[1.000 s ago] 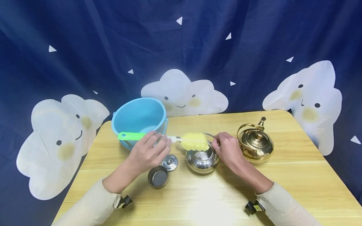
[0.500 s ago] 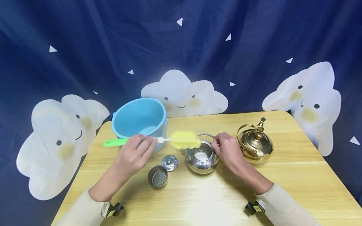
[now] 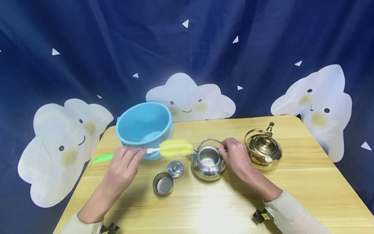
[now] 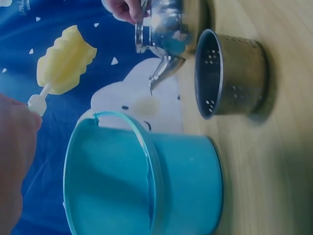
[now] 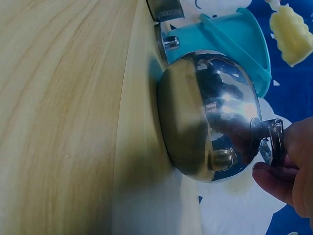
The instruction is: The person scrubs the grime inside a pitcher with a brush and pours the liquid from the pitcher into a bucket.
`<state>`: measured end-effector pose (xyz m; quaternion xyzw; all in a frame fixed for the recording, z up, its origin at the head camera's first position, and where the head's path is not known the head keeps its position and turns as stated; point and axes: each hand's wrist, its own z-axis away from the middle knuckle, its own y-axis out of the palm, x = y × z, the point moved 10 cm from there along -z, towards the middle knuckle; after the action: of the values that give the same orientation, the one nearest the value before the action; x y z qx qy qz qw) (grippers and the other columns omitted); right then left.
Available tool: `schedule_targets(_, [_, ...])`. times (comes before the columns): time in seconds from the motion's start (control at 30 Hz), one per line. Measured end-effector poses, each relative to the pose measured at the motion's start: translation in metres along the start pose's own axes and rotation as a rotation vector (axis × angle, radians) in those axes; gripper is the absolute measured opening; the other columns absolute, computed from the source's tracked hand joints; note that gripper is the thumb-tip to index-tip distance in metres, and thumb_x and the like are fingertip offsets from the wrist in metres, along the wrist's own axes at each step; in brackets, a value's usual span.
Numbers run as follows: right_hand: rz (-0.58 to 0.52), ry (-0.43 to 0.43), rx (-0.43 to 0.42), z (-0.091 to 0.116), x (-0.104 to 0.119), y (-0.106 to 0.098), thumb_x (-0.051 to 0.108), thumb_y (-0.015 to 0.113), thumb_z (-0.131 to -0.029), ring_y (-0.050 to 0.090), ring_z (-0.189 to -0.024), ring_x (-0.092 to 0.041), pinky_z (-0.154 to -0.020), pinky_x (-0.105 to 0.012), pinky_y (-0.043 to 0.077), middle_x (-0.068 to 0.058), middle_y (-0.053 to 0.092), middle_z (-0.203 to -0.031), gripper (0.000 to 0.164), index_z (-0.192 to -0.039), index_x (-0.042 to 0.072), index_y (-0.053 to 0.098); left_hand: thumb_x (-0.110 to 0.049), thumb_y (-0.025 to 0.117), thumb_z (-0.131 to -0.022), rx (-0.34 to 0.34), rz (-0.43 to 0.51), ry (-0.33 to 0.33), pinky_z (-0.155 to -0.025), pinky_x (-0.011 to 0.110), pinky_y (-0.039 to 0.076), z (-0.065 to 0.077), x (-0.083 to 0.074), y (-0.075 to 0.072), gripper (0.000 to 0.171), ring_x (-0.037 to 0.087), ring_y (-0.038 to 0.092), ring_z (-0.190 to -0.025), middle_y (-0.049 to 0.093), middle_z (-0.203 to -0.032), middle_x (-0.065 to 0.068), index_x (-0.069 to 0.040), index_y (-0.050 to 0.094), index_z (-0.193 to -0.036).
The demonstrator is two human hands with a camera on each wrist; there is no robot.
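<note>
My left hand (image 3: pixel 123 166) grips a sponge brush by its green handle (image 3: pixel 103 158). The brush's yellow sponge head (image 3: pixel 176 148) points right, held up in the air between the bucket and the silver teapot. My right hand (image 3: pixel 236 152) pinches the handle of the silver teapot (image 3: pixel 208 167) at its right side. That teapot stands lidless on the table, its mouth facing up. Left of it lie its round metal lid (image 3: pixel 175 169) and a perforated strainer cup (image 3: pixel 163 183). In the left wrist view the strainer (image 4: pixel 230 73) shows holes in its side.
A light blue bucket (image 3: pixel 166 135) stands at the back left of the wooden table (image 3: pixel 248 201). To the right of my right hand stands a gold teapot (image 3: pixel 266 151) with its lid on. A dark blue curtain (image 3: pixel 210 48) with clouds hangs behind.
My left hand has carried the brush left and slightly down, so its sponge head has moved from over the silver teapot's mouth to its left. My right hand stays at the handle.
</note>
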<state>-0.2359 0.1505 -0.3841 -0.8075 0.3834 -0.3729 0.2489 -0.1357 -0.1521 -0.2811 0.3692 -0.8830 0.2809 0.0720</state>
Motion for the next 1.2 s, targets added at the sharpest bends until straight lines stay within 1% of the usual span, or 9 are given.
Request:
schedule_targets(0.13, [-0.002,0.001,0.004,0.000,-0.001,0.001,-0.002,0.071,-0.085,0.074,-0.069,-0.029,-0.056,-0.030,0.063,-0.020,0.075,-0.083,0.005,-0.088,-0.005,0.072,0.013,0.043,-0.098,0.018,-0.010,-0.031,-0.060,0.041,0.050,0.010,0.005,-0.006,0.031,0.034,0.060,-0.073,0.069,-0.085,0.019,0.009,0.074,-0.101])
schedule_targets(0.23, [-0.002,0.001,0.007,0.000,-0.001,0.001,-0.002,0.071,-0.085,0.074,-0.069,-0.029,-0.056,-0.029,0.063,-0.020,0.075,-0.083,0.005,-0.088,-0.005,0.072,0.012,0.041,-0.099,0.048,-0.027,-0.052,-0.061,0.042,0.050,0.018,0.009,-0.009,0.034,0.035,0.059,-0.073,0.068,-0.085,0.018,0.008,0.074,-0.104])
schedule_targets(0.37, [0.000,0.004,0.013,0.000,-0.001,0.002,-0.002,0.071,-0.085,0.074,-0.069,-0.029,-0.057,-0.030,0.063,-0.020,0.075,-0.083,0.005,-0.088,-0.006,0.072,0.012,0.039,-0.099,0.079,-0.036,-0.078,-0.060,0.042,0.049,0.028,0.012,-0.012,0.036,0.035,0.060,-0.074,0.069,-0.086,0.018,0.007,0.074,-0.104])
schedule_targets(0.47, [0.004,0.007,0.020,0.000,-0.002,0.003,-0.002,0.070,-0.085,0.073,-0.070,-0.029,-0.057,-0.030,0.063,-0.020,0.075,-0.083,0.005,-0.088,-0.006,0.072,0.012,0.038,-0.098,0.103,-0.037,-0.108,-0.061,0.042,0.049,0.037,0.015,-0.015,0.037,0.034,0.060,-0.074,0.070,-0.087,0.017,0.006,0.074,-0.104])
schedule_targets(0.6, [0.014,0.004,0.022,0.001,-0.001,0.003,-0.002,0.070,-0.086,0.073,-0.069,-0.029,-0.057,-0.030,0.063,-0.020,0.075,-0.083,0.005,-0.088,-0.006,0.072,0.009,0.038,-0.099,0.152,-0.055,-0.156,-0.061,0.042,0.050,0.049,0.019,-0.018,0.037,0.033,0.062,-0.074,0.072,-0.090,0.017,0.005,0.074,-0.105])
schedule_targets(0.9, [0.048,-0.024,0.002,0.001,0.003,0.001,-0.001,0.068,-0.086,0.073,-0.067,-0.028,-0.055,-0.033,0.062,-0.017,0.075,-0.081,0.004,-0.086,-0.004,0.071,0.004,0.038,-0.100,0.201,-0.109,-0.235,-0.061,0.043,0.049,0.077,0.028,-0.028,0.037,0.034,0.061,-0.073,0.071,-0.088,0.016,0.005,0.075,-0.105])
schedule_targets(1.07, [0.068,-0.032,-0.007,0.001,0.003,0.000,-0.001,0.068,-0.085,0.072,-0.066,-0.029,-0.054,-0.035,0.062,-0.016,0.075,-0.081,0.004,-0.086,-0.004,0.071,0.001,0.040,-0.102,0.216,-0.141,-0.256,-0.057,0.043,0.045,0.090,0.029,-0.031,0.035,0.034,0.059,-0.071,0.071,-0.086,0.015,0.004,0.075,-0.101])
schedule_targets(1.2, [0.078,-0.036,-0.010,0.001,0.003,0.000,-0.001,0.070,-0.084,0.072,-0.065,-0.029,-0.053,-0.036,0.061,-0.016,0.075,-0.080,0.004,-0.086,-0.004,0.071,-0.003,0.042,-0.104,0.235,-0.152,-0.276,-0.055,0.043,0.044,0.101,0.029,-0.032,0.034,0.032,0.058,-0.069,0.070,-0.084,0.014,0.003,0.075,-0.099])
